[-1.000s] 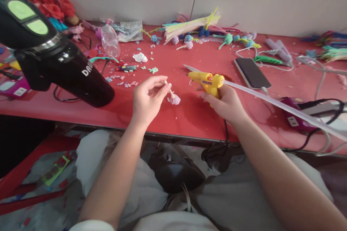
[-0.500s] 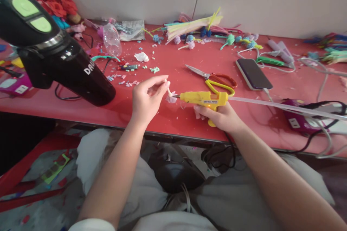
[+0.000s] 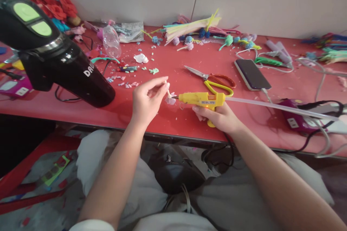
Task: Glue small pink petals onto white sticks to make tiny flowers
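Between thumb and fingertips, my left hand (image 3: 149,99) pinches the pale stem of a small flower-like piece (image 3: 170,99), whose light pink head hangs downward. My right hand (image 3: 223,117) is wrapped round the grip of a yellow glue gun (image 3: 202,98). The gun points left, its dark nozzle at the lower stem beside the pink head; whether they touch I cannot tell. A long clear glue stick (image 3: 271,105) extends from the gun's back toward the right. Scissors (image 3: 208,79) with red and yellow handles lie just beyond the gun.
A black handheld device (image 3: 78,68) stands at the left of the red table (image 3: 168,122). Pastel bits, a clear bottle (image 3: 111,42) and a white lump (image 3: 141,58) lie behind my left hand. Pipe cleaners (image 3: 189,30) line the back. At right are a phone (image 3: 252,74), a purple power strip (image 3: 294,121) and cables.
The glue gun has shifted very slightly left against the flower-like piece. My left hand keeps its pinch in nearly the same place. The camera view has moved slightly.
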Motion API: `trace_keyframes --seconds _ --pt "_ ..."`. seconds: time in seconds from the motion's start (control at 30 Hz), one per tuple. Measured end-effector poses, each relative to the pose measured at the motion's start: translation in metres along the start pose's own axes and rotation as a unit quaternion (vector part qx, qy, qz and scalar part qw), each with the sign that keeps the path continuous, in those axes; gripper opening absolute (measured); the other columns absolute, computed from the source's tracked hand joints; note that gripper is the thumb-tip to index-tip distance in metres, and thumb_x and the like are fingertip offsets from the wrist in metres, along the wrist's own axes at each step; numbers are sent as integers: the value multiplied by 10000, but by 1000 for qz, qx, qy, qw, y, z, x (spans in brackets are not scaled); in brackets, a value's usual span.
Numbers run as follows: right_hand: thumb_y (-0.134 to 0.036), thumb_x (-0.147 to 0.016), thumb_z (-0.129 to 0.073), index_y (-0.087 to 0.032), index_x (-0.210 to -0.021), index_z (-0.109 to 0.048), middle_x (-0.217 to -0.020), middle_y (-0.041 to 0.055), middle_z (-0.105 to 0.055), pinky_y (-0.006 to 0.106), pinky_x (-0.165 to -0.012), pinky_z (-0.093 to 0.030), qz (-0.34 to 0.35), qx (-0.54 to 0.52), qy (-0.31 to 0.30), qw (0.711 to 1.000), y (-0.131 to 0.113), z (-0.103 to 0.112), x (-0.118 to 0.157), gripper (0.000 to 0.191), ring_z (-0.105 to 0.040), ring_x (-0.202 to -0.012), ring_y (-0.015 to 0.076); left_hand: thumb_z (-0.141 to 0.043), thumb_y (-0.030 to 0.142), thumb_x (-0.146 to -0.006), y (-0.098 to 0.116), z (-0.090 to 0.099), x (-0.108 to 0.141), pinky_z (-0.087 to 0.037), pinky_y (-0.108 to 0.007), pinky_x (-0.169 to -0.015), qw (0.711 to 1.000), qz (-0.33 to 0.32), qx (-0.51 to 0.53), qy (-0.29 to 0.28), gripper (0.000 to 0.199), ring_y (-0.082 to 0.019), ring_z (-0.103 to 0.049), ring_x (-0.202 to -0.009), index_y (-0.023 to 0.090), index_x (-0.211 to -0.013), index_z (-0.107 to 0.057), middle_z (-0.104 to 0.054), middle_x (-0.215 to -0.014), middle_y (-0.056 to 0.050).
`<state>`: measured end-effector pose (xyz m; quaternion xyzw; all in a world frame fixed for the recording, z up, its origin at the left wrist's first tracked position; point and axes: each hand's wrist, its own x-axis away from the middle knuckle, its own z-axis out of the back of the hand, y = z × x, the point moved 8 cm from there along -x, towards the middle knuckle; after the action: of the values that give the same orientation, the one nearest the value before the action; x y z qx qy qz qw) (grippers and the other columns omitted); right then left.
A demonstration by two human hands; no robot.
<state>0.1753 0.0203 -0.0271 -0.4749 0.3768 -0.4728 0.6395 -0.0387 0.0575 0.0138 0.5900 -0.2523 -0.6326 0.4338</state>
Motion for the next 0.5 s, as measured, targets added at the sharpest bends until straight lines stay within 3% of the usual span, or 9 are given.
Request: trace_keyframes --seconds 0.5 --pt "-474 -908 -705 -211 -696 -591 -569 -24 -561 277 -518 -419 -4 -7 2 1000 2 1 0 356 -511 -524 123 -791 256 -868 2 1 -1 -658 -282 -748 1000 3 1 5 157 -167 -775 -758 208 -1014 -820 -817 -889 -44"
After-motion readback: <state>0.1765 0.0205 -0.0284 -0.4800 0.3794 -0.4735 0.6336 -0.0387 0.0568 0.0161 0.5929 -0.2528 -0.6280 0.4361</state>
